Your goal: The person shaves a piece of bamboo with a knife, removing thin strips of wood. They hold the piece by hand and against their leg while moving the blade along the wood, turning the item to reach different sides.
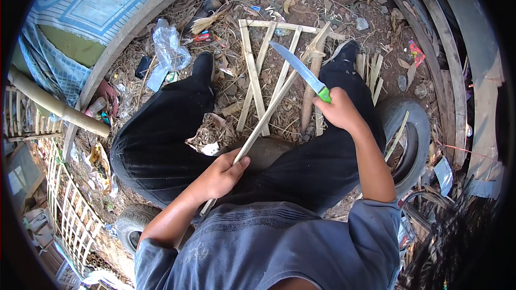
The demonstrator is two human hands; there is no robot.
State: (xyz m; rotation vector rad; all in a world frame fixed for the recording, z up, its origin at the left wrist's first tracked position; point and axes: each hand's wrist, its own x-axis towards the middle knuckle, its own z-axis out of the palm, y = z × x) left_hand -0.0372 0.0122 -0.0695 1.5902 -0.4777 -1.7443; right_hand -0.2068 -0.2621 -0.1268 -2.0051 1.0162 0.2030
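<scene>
A long pale bamboo strip (263, 121) lies aslant in front of me, and my left hand (224, 174) is closed around its lower part. Its lower end pokes out below that hand; the far part runs up toward the ground between my feet. My right hand (339, 110) grips a knife (303, 71) by its green handle. The blade points up and to the left, close above the strip's far part; whether they touch I cannot tell. More bamboo strips (250, 70) lie beyond on the ground, some crossing, with one laid across (295, 27) at their far ends.
Tyres lie on both sides, one by my right leg (422, 145) and one at lower left (129, 225). A woven bamboo lattice (72, 204) stands at left. Plastic litter, including a clear plastic bag (169, 45), is scattered over the ground. Curved boards (451, 70) edge the right.
</scene>
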